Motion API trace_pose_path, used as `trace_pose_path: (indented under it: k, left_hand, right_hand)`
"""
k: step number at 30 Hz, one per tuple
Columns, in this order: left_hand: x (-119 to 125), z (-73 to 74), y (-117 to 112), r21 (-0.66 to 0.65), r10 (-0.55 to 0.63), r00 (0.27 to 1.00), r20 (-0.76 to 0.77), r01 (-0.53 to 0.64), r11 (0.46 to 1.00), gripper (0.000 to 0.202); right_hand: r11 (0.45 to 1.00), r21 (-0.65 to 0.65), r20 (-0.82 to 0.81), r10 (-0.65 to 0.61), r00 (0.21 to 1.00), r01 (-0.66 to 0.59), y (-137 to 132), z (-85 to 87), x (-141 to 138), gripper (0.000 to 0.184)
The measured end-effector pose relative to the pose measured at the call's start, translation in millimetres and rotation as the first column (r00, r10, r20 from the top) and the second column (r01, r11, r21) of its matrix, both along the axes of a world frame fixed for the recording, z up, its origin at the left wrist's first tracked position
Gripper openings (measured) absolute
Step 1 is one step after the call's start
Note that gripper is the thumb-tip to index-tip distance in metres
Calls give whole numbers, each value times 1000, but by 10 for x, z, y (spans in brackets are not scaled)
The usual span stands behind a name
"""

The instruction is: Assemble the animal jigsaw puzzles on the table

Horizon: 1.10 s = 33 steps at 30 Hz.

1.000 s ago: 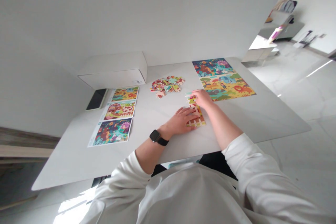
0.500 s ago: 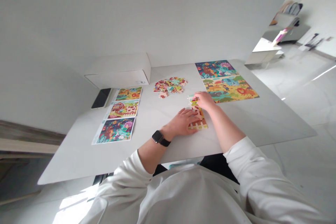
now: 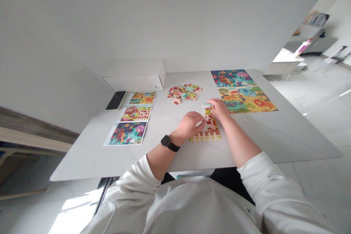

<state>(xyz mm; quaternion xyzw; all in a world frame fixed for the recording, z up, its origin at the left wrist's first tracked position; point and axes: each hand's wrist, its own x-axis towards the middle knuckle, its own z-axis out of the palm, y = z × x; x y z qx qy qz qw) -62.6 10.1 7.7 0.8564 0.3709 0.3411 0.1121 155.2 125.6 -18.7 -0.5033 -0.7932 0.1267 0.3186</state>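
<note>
Now: partly assembled puzzle (image 3: 211, 131) lies between my hands, long axis running away from me; left hand (image 3: 190, 124) curled, fingertips pressing its left edge; right hand (image 3: 218, 109) nearer, fingers closed on its far end.

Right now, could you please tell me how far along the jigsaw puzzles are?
Done: two finished puzzles lie side by side at the far right. In hand: a partly built farm puzzle, with the left hand and right hand on it. Left: the pile of loose pieces beyond it.
</note>
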Motion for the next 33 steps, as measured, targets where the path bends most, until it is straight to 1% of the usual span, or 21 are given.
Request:
trace_pose_path:
  k: [2, 4, 5, 6, 7, 8, 10, 11, 13, 15, 16, 17, 18, 20, 23, 26, 28, 29, 31, 33]
  left_hand:
    - [-102, -9, 69, -29, 172, 979, 106, -169, 985, 22]
    - [-243, -43, 154, -116, 331, 928, 169, -315, 942, 20]
    - [-323, -62, 199, -185, 411, 892, 190, -378, 907, 19]
    - [-404, -80, 241, -269, 498, 842, 208, -440, 857, 21]
    - [-483, -93, 279, -351, 586, 780, 218, -498, 793, 25]
    - [-555, -101, 312, -403, 662, 711, 236, -548, 733, 33]
    - [-667, -102, 364, -482, 744, 601, 291, -580, 657, 49]
    - [-706, -98, 389, -516, 770, 550, 323, -580, 631, 53]
    - [-757, -87, 452, -573, 794, 473, 381, -553, 605, 57]
    - [-793, -77, 549, -599, 794, 435, 425, -522, 607, 55]
    - [-812, -71, 612, -601, 790, 429, 437, -515, 612, 53]
    - [-836, -63, 683, -596, 785, 436, 439, -512, 618, 49]
    - [-862, -51, 758, -589, 789, 447, 421, -527, 613, 45]
    - [-916, -13, 916, -557, 800, 487, 350, -579, 596, 35]
    - [-957, 83, 1143, -480, 812, 521, 263, -660, 579, 20]
    - [-908, 192, 1345, -405, 811, 564, 156, -712, 573, 20]
    - [-841, 244, 1470, -364, 781, 624, 43, -718, 594, 24]
    - [-806, 260, 1533, -335, 753, 658, -27, -715, 613, 25]
    - [-743, 271, 1663, -258, 682, 711, -174, -701, 665, 28]
    - [-697, 263, 1803, -180, 611, 732, -300, -673, 718, 31]
  right_hand:
    - [1000, 19, -35, 15, 999, -14, -40, 34, -40, 44]
    - [999, 7, -67, 41, 997, -41, -96, 63, -99, 34]
    - [999, -8, -80, 51, 995, -52, -127, 74, -132, 30]
    - [998, -27, -90, 57, 994, -59, -157, 83, -165, 26]
    - [997, -47, -95, 59, 994, -64, -187, 91, -197, 24]
    - [996, -67, -96, 57, 994, -64, -214, 98, -226, 21]
    - [993, -103, -92, 43, 995, -52, -255, 109, -269, 17]
    - [992, -115, -94, 31, 995, -42, -268, 112, -283, 16]
    - [994, -113, -116, -7, 993, -6, -271, 116, -291, 20]
    - [996, -81, -168, -52, 984, 39, -236, 112, -275, 26]
    - [996, -64, -197, -74, 978, 62, -203, 106, -257, 29]
    - [995, -55, -227, -96, 969, 86, -161, 97, -234, 31]
    - [992, -56, -254, -120, 960, 109, -110, 84, -205, 32]
    - [982, -93, -304, -183, 935, 162, 8, 48, -139, 33]
    - [955, -179, -369, -289, 883, 238, 172, -27, -52, 32]
    - [942, -211, -403, -327, 855, 260, 257, -100, -28, 32]
    - [946, -199, -401, -318, 859, 257, 263, -129, -47, 32]
    - [948, -190, -396, -311, 864, 254, 255, -135, -62, 32]
    - [952, -178, -389, -300, 871, 248, 232, -135, -90, 32]
    - [952, -178, -395, -300, 869, 248, 212, -126, -106, 31]
